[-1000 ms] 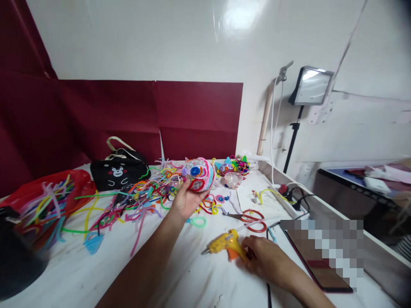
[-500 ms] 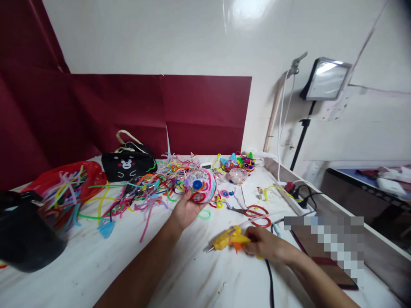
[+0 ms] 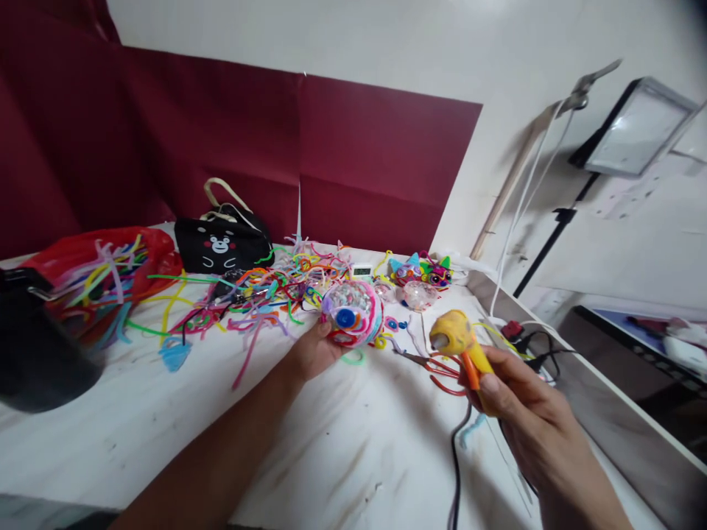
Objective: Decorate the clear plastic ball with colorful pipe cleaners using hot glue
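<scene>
In the head view my left hand (image 3: pixel 312 352) is wrapped round the lower left side of a clear ball decorated with coloured pipe cleaners (image 3: pixel 353 313). A blue and orange eye shape shows on its front, with pink and light blue bands to its right. My right hand (image 3: pixel 519 394) grips a yellow hot glue gun (image 3: pixel 456 338) by its handle, fingers near the orange trigger. The gun is raised above the table, its nozzle pointing toward me and to the left. Behind it lie red-handled scissors (image 3: pixel 436 364), partly hidden.
Heaped pipe cleaners (image 3: pixel 270 287) spread behind and left, beside a red plastic bag (image 3: pixel 160 254) and a black bag (image 3: pixel 224 246). Finished-looking colourful figures (image 3: pixel 436 272) and a clear ball (image 3: pixel 420 294) stand at the back. A black container (image 3: pixel 44 346) stands left; the gun's black cable (image 3: pixel 456 471) trails forward.
My right hand has lifted the glue gun off the low position near the table and turned its nozzle toward me. The left hand still holds the ball. The head view has tilted.
</scene>
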### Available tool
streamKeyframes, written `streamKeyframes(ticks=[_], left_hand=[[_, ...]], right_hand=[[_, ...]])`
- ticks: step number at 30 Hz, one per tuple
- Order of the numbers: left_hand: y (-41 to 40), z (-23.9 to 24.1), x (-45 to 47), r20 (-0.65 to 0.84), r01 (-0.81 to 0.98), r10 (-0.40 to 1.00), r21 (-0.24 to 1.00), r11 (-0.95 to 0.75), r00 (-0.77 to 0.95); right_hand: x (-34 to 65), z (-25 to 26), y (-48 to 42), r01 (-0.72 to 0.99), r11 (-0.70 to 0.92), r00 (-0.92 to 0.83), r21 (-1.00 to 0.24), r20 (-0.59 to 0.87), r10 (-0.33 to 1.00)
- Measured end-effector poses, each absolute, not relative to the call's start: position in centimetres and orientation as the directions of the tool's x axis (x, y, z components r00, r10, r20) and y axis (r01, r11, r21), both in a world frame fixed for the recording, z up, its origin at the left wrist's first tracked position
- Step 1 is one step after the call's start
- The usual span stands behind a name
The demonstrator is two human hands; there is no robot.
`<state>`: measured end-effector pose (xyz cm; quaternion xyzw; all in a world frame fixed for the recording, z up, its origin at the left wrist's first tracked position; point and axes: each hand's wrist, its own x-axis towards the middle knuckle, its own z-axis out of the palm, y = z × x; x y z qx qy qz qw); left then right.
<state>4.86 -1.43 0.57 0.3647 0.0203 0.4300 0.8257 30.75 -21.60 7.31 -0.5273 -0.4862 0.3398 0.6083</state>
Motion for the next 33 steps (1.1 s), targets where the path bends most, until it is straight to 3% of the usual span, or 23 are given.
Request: streamKeyframes(ticks=[5,13,19,24,33], left_hand=[[-1.7,0.7,4.9,0.267,-0.670,0.707,0.638,0.379,0.655],[-2.3,1.4,5.0,0.278,-0.665,0.698,0.649,0.370,0.660],[-2.1,1.2,4.8,0.255,-0.633,0.687,0.677,0.375,0.680],[-2.2,1.2,4.6,0.215,-0.612,0.707,0.699,0.370,0.673],[-2.1,1.7,4.3,0.219,-0.621,0.728,0.705,0.342,0.649]], right_hand=[[28.5,7.8,-20.0,0.099,0.360,0.448,-0.928,0.365,0.816],[27.8,5.7,-18.9,0.374,0.400,0.477,-0.837,0.544,0.691],[28.1,4.5,-19.5,0.491,0.395,0.337,-0.777,0.587,0.736],[27.7,4.3,-19.9,0.476,0.369,0.394,-0.799,0.568,0.723],[28.3,3.5,-20.7,0.504,0.367,0.299,-0.782,0.557,0.775]])
